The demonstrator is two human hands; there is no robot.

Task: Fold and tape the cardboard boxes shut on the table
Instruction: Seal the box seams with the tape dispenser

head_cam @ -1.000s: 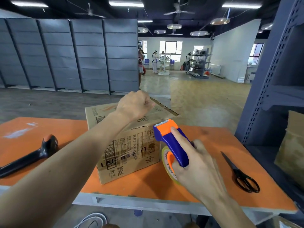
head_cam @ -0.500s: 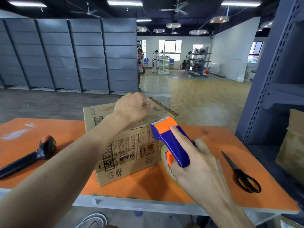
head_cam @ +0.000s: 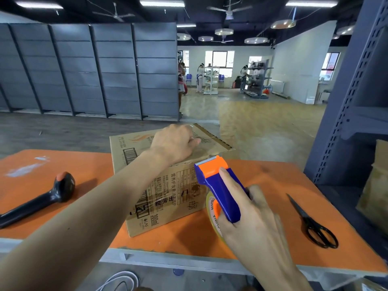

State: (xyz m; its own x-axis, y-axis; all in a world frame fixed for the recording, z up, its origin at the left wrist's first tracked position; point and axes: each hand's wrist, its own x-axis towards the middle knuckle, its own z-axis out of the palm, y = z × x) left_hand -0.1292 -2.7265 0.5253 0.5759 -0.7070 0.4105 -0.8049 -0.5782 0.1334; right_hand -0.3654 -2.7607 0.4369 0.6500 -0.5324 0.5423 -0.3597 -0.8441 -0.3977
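Note:
A printed cardboard box (head_cam: 168,198) stands mid-table with its top flaps folded down. My left hand (head_cam: 174,143) rests on the box top with its fingers curled under, pressing on the flaps near the centre seam. A blue and orange tape dispenser (head_cam: 218,190) carrying a yellowish tape roll (head_cam: 214,217) is gripped by my right hand (head_cam: 252,223), index finger stretched along its back. The dispenser's toothed blade sits at the box's near right top edge. Whether tape runs from it onto the box cannot be made out.
On the orange table (head_cam: 63,164), a black hand-held scanner (head_cam: 52,196) lies at the left and black scissors (head_cam: 312,225) at the right. A blue metal rack (head_cam: 346,122) holding more cardboard (head_cam: 375,185) stands close on the right. People stand far off.
Hardly anything: both hands keep their places on the box and the dispenser, and the view has shifted slightly.

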